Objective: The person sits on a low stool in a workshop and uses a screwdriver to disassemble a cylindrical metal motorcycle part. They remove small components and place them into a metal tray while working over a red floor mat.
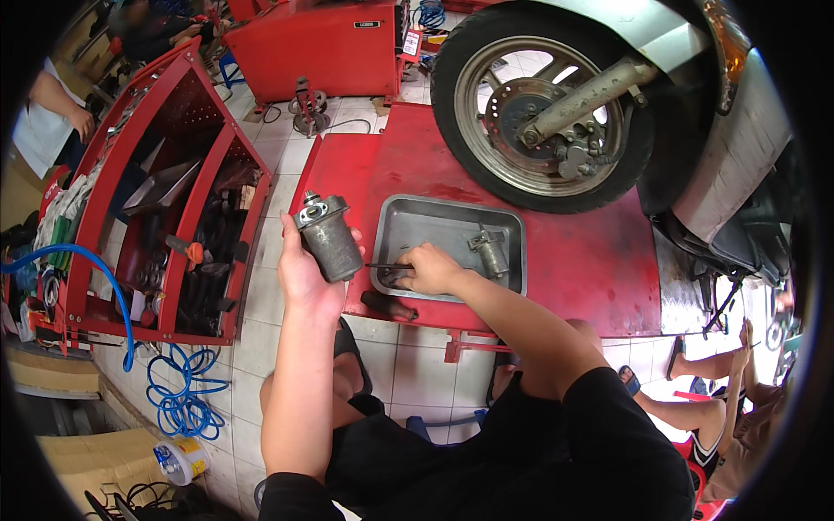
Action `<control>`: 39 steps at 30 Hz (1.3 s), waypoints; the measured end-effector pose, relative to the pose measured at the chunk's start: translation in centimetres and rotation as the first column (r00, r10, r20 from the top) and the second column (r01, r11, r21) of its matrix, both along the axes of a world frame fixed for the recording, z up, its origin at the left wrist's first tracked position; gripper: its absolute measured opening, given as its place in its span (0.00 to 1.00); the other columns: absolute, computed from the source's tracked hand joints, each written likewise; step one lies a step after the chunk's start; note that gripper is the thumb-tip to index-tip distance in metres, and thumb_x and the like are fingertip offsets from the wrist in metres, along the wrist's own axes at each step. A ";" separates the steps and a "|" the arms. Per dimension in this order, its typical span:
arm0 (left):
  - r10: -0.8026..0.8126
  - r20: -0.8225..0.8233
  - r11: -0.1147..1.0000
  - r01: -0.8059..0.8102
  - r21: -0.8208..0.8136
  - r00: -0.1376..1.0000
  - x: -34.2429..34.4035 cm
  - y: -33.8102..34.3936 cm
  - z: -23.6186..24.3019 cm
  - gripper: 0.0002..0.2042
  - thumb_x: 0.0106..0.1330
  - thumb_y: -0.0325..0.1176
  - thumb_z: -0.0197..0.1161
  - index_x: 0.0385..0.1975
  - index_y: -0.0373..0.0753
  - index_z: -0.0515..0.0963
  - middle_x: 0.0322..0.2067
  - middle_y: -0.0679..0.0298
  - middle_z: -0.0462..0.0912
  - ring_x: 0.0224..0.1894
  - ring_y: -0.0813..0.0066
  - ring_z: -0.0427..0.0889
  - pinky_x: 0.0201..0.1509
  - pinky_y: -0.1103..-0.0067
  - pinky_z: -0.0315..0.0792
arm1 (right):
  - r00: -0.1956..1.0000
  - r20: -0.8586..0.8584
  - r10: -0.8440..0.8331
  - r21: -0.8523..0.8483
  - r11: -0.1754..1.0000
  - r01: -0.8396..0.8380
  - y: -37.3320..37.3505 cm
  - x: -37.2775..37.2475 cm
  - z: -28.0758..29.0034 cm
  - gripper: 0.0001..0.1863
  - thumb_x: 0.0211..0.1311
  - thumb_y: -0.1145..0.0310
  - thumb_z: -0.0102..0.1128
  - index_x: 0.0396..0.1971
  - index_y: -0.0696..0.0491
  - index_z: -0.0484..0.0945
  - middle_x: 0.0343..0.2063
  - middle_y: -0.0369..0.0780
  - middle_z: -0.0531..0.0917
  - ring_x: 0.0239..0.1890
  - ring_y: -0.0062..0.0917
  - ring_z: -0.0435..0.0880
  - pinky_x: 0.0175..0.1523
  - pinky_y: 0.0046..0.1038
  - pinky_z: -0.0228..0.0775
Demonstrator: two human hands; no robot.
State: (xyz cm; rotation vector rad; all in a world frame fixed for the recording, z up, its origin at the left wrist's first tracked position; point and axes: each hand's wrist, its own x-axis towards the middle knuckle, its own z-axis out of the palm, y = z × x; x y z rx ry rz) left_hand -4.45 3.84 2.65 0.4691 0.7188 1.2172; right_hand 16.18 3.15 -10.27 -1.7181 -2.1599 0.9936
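Note:
My left hand (306, 276) is wrapped round a grey metal cylindrical housing (332, 243), tilted, with a flanged top and a round port. Over the left part of a metal tray (452, 293), my right hand (426, 267) has its fingers closed on a thin dark rod (382, 266) that points left toward the housing without plainly touching it. A smaller grey metal cylindrical part (492, 253) lies in the tray, right of my right hand. Below the tray's left corner, a dark-handled tool (387, 305) rests at the red platform's near edge.
The tray stands on a red platform (591, 278) beside a motorbike front wheel (460, 130). A red tool cart (248, 208) is on the left, with a coiled blue hose (178, 386) on the tiles. People are at the far left and on the right.

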 end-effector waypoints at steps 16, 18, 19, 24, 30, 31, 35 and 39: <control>-0.079 -0.075 0.996 0.076 -0.038 0.994 0.7 -0.7 0.2 0.37 0.78 0.63 0.30 0.48 0.34 0.78 0.27 0.54 0.83 0.29 0.65 0.82 0.37 0.71 0.78 | 0.974 0.022 -0.224 0.107 0.970 0.221 0.1 -1.4 -1.7 0.12 0.58 0.63 0.70 0.38 0.52 0.87 0.38 0.49 0.87 0.43 0.48 0.85 0.48 0.45 0.78; -0.120 -0.071 0.992 0.119 -0.031 0.990 0.8 -0.8 0.1 0.37 0.78 0.64 0.30 0.48 0.34 0.78 0.28 0.55 0.83 0.30 0.66 0.82 0.37 0.71 0.78 | 0.966 -0.001 -0.259 0.077 0.963 0.259 0.2 -1.1 -0.8 0.11 0.58 0.64 0.69 0.36 0.53 0.87 0.39 0.48 0.87 0.43 0.47 0.86 0.49 0.44 0.77; -0.143 -0.069 0.990 0.141 -0.027 0.987 0.9 -0.9 0.1 0.38 0.78 0.64 0.30 0.48 0.34 0.78 0.28 0.55 0.83 0.31 0.66 0.82 0.37 0.71 0.78 | 0.954 -0.045 -0.295 0.102 0.949 0.298 0.1 -0.6 -0.3 0.10 0.58 0.64 0.69 0.36 0.53 0.87 0.38 0.48 0.87 0.43 0.47 0.85 0.49 0.44 0.77; -0.209 -0.075 0.974 0.214 0.070 0.975 1.5 -1.3 -0.7 0.28 0.78 0.60 0.41 0.50 0.39 0.73 0.37 0.59 0.82 0.33 0.69 0.83 0.37 0.71 0.78 | 0.834 -0.383 -0.396 0.243 0.828 0.505 -1.8 2.1 4.9 0.09 0.57 0.66 0.71 0.35 0.53 0.87 0.22 0.39 0.83 0.22 0.27 0.78 0.31 0.32 0.70; -0.284 -0.146 0.942 0.304 0.142 0.948 4.6 -3.2 -1.4 0.22 0.79 0.53 0.48 0.57 0.40 0.67 0.40 0.58 0.82 0.34 0.68 0.84 0.38 0.72 0.79 | 0.708 -0.629 -0.321 0.185 0.822 0.538 -6.5 3.5 13.4 0.08 0.59 0.73 0.71 0.37 0.59 0.85 0.11 0.27 0.60 0.18 0.09 0.60 0.26 0.21 0.56; -0.304 -0.164 0.936 0.326 0.130 0.939 5.0 -3.6 -1.5 0.23 0.78 0.53 0.48 0.58 0.40 0.67 0.40 0.58 0.82 0.34 0.68 0.84 0.38 0.73 0.79 | 0.718 -0.647 -0.255 0.230 0.833 0.503 -6.9 3.7 13.7 0.09 0.59 0.75 0.70 0.38 0.60 0.84 0.10 0.26 0.57 0.19 0.08 0.62 0.28 0.21 0.59; -0.371 -0.174 0.919 0.388 0.075 0.912 6.4 -4.6 -2.5 0.24 0.77 0.54 0.50 0.59 0.38 0.65 0.40 0.58 0.81 0.36 0.69 0.84 0.41 0.74 0.79 | 0.819 -0.573 -0.020 0.513 0.771 0.378 -7.6 4.9 13.5 0.09 0.57 0.78 0.72 0.38 0.60 0.84 0.17 0.32 0.75 0.24 0.15 0.72 0.29 0.22 0.61; -0.356 -0.183 0.927 0.370 0.054 0.917 7.5 -5.2 -2.8 0.25 0.77 0.53 0.51 0.58 0.36 0.65 0.42 0.58 0.81 0.36 0.70 0.83 0.42 0.74 0.79 | 0.797 -0.604 0.023 0.503 0.786 0.358 -8.4 5.1 14.2 0.10 0.54 0.78 0.73 0.36 0.60 0.84 0.34 0.39 0.84 0.27 0.24 0.80 0.31 0.26 0.71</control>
